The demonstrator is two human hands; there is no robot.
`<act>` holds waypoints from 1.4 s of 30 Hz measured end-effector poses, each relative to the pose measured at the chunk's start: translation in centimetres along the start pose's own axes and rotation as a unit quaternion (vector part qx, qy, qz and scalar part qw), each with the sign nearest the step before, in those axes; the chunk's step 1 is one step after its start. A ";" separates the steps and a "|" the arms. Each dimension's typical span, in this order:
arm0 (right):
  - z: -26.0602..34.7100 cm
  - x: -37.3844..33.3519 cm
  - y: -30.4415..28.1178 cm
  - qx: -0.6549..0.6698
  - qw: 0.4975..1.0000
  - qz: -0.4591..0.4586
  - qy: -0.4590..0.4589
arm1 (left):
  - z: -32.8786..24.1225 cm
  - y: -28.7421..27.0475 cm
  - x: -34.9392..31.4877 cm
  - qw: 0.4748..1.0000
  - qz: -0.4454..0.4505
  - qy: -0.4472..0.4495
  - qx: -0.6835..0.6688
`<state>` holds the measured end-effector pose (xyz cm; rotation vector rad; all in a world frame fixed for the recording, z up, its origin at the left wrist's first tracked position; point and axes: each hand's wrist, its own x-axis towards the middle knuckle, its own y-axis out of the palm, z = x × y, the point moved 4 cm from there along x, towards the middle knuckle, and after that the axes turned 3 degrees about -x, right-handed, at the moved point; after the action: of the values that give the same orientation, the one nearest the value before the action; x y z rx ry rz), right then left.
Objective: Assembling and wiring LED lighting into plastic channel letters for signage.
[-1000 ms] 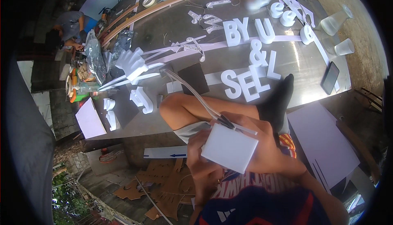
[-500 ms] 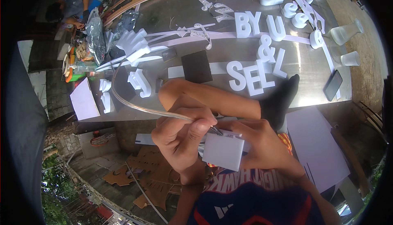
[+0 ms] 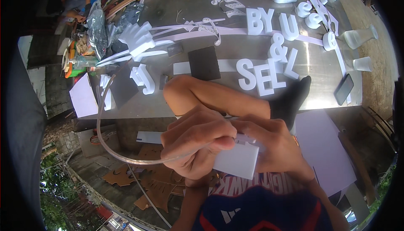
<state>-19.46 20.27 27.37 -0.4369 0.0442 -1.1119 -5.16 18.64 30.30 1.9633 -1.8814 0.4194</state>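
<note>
A white foam-like block piece point(image 3: 236, 160) with a flat square face is held in front of my body. My right hand point(image 3: 273, 142) grips it from the right side, fingers bent over its upper edge. Closed in a pinch, my left hand point(image 3: 198, 140) holds a clear flexible tube point(image 3: 126, 159) and presses close to the block's upper left edge. The tube loops out to the left and rises toward the table. Its tip, and the exact contact with the block, are hidden behind my left fingers.
Several white block letters point(image 3: 261, 77) stand on the metal table point(image 3: 160, 105). A dark square slab point(image 3: 204, 63), a phone point(image 3: 344, 89) and a clear jug point(image 3: 361, 36) lie or stand there too. My bent leg crosses the table's near edge. A co-worker point(image 3: 75, 0) sits far left.
My left hand has turned and moved slightly right over the block, hiding the metal tip seen before. The tube has swung lower and further left.
</note>
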 end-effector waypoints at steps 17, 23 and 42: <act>-0.3 -0.2 -1.3 -0.002 0.998 -0.051 -0.049 | 1.1 -0.8 -0.6 0.991 0.091 -0.093 -0.040; -0.3 -0.3 -1.2 -0.021 0.998 -0.032 -0.054 | 1.0 -0.6 -0.6 0.988 0.128 -0.063 -0.052; 0.2 -0.9 -1.5 -0.149 0.964 -0.139 -0.171 | 0.6 0.4 -2.0 1.000 0.001 -0.017 -0.017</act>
<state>-21.15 20.57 27.92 -0.9228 -0.1618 -1.2968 -5.66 20.16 28.86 1.9594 -1.8988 0.3539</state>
